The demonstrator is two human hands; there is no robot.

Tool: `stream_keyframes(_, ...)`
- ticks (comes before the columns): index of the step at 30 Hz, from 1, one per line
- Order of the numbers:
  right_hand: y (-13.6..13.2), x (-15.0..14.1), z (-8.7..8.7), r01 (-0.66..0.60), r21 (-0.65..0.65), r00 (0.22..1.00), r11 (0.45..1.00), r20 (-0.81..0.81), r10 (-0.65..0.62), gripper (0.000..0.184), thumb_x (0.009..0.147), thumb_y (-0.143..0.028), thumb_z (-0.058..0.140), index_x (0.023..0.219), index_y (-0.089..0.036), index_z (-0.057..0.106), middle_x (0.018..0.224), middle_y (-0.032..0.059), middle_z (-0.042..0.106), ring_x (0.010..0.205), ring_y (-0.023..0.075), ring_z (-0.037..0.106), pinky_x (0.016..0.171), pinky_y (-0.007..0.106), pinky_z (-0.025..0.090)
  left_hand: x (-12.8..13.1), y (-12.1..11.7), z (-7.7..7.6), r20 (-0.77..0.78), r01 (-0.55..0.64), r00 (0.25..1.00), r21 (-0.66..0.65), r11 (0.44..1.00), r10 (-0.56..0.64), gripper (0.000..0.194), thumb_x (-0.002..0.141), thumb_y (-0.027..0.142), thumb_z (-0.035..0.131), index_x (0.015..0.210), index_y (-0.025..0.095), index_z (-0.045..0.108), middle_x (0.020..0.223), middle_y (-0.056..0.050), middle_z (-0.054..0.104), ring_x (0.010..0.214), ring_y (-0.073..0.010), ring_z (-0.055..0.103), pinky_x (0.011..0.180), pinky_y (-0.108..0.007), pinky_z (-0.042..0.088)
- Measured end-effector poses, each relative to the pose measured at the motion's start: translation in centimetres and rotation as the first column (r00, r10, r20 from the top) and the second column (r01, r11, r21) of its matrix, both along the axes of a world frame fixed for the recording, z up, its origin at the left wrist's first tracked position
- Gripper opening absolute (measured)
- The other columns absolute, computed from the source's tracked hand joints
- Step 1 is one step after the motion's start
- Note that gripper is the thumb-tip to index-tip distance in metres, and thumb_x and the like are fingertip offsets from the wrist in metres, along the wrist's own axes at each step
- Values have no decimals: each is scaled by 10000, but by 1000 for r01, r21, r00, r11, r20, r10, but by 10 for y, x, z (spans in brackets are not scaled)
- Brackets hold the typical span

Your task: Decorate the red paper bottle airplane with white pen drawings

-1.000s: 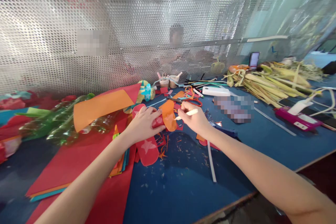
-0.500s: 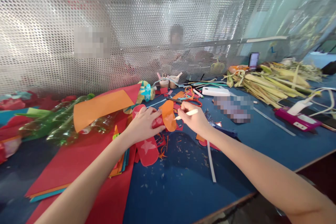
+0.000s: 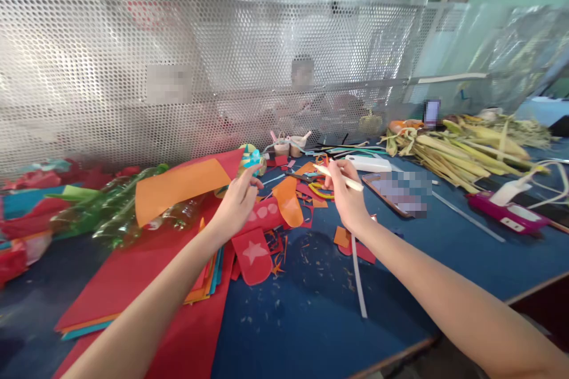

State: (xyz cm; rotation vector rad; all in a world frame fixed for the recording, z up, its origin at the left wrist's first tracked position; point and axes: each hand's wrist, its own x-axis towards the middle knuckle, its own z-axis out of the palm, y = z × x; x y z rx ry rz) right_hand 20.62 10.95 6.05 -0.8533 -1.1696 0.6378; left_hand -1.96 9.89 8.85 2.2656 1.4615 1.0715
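Observation:
A red paper plane shape (image 3: 252,251) with a pale star and dots lies on the blue table. At its right end sits an orange paper piece (image 3: 288,201) with a rounded tip. Over the plane's upper left side is my left hand (image 3: 237,201), raised, fingers loosely bent and apart, with nothing seen in it. My right hand (image 3: 349,201), to the right of the orange piece, grips a slim cream pen (image 3: 344,177) that points up and left. Scissors with a yellow-edged handle (image 3: 320,191) lie between the hands, partly among paper scraps.
Red paper sheets (image 3: 133,278), an orange sheet (image 3: 182,186) and green plastic bottles (image 3: 120,213) lie left. Right are a phone (image 3: 398,194), a white strip (image 3: 359,275), a purple power strip (image 3: 509,212) and dried husks (image 3: 471,157). A perforated metal screen (image 3: 249,71) stands behind.
My left hand has lifted off the red plane and moved up-left, baring its dots. My right hand has drawn back to the right from the orange piece, pen still held.

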Motion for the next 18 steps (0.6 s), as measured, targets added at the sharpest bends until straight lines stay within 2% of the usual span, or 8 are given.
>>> stream_keyframes(2,-5,-1,1,-17,74,1000,997,21,16,180,914,-414,498,835,-252,499,615,-45,553,558,116,539,543,241,462,4,-2,4,171,51,985,-76,996,-38,502,870,217,338,1363,149,408,947,-73,618,815,-187,545,846,-404,464)
stream_keyframes(4,-13,-2,2,-92,146,991,985,107,77,164,956,-382,433,911,-253,523,672,-22,603,591,127,575,575,263,486,10,-7,8,357,172,928,-162,972,-104,527,875,207,403,1399,197,361,948,-56,627,719,-146,536,760,-355,484)
stream_keyframes(6,-22,-3,5,-155,218,950,963,302,84,118,958,-331,467,934,-252,551,776,5,647,696,147,625,661,298,512,18,-15,11,519,329,836,-211,920,-179,576,879,216,473,1432,256,316,1000,-54,635,743,-133,580,761,-333,493)
stream_keyframes(7,-27,-4,7,-145,274,909,951,416,19,70,922,-318,553,943,-252,563,860,22,662,766,163,636,709,319,515,22,-20,12,567,391,799,-233,890,-203,601,883,221,501,1446,275,296,1041,-61,636,784,-139,609,782,-332,497)
stream_keyframes(9,-34,-6,9,-198,426,823,883,561,-86,202,852,-317,672,1000,-254,550,962,47,675,898,208,634,797,372,511,29,-29,14,649,505,721,-252,826,-243,642,884,227,536,1465,290,271,1153,-85,628,910,-167,644,865,-354,501)
stream_keyframes(11,-37,-9,10,-274,507,773,818,622,-127,292,835,-307,700,1059,-249,522,1045,73,678,1001,233,615,863,408,500,36,-38,13,691,578,667,-245,778,-278,715,859,198,570,1482,308,237,1211,-82,618,1015,-186,636,948,-378,488)
stream_keyframes(14,-39,-13,8,-384,494,703,780,704,-101,248,865,-267,661,1065,-243,516,1068,81,681,1023,226,615,906,420,486,44,-49,10,670,611,674,-271,744,-311,769,858,197,555,1508,313,161,1231,-81,619,1063,-208,636,993,-426,487)
stream_keyframes(18,-43,-15,6,-466,449,657,762,753,-42,155,891,-193,595,1019,-251,529,1021,69,691,986,208,637,917,404,479,45,-59,10,582,542,767,-364,758,-270,798,844,240,537,1516,317,113,1270,-88,602,1075,-228,642,978,-459,523)
